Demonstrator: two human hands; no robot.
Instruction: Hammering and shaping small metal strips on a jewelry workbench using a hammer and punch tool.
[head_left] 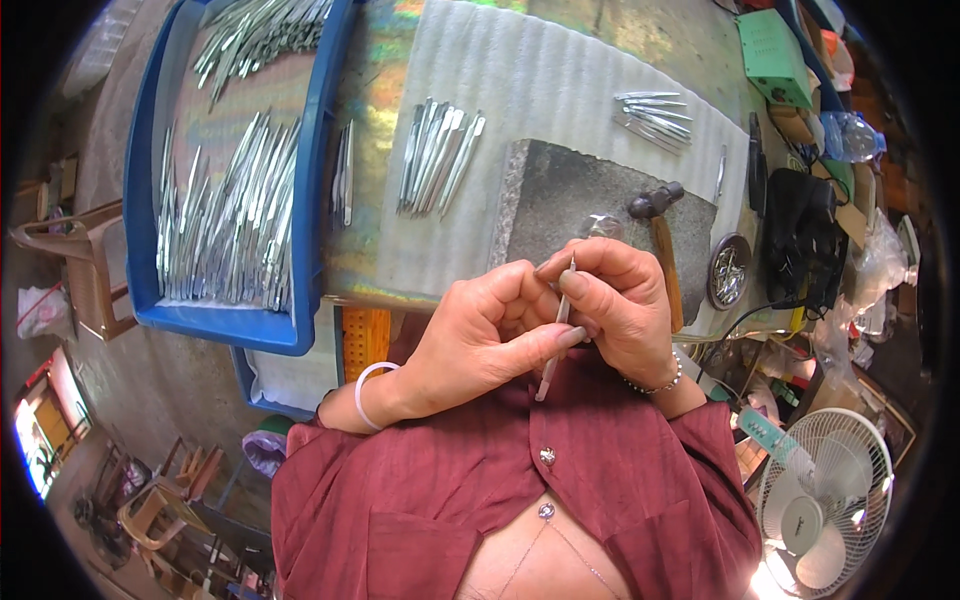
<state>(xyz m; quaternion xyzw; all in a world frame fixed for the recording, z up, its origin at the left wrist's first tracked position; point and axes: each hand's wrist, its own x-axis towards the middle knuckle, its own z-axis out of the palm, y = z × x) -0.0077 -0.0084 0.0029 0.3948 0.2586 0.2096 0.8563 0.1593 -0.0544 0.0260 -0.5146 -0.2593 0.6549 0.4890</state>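
Note:
In front of my chest, my left hand (495, 335) and my right hand (622, 305) both pinch one slim, pointed metal piece (550, 370) that looks like tweezers. Its sharp tip points up and away from me, and its flat end hangs below the fingers. The middle of the piece is partly hidden by my thumbs. Just beyond the hands lies a grey stone block (555, 190). A hammer (656, 200) rests with its head on that block, its wooden handle running toward me beside my right hand.
Bundles of similar metal pieces (438, 155) (655, 120) lie on a white foam sheet (510, 60). A blue tray (312, 200) at left holds many more. Right of the block sits a round dish (712, 272) of small metal parts. A green box (773, 58) stands far right; a fan (825, 490) is lower right.

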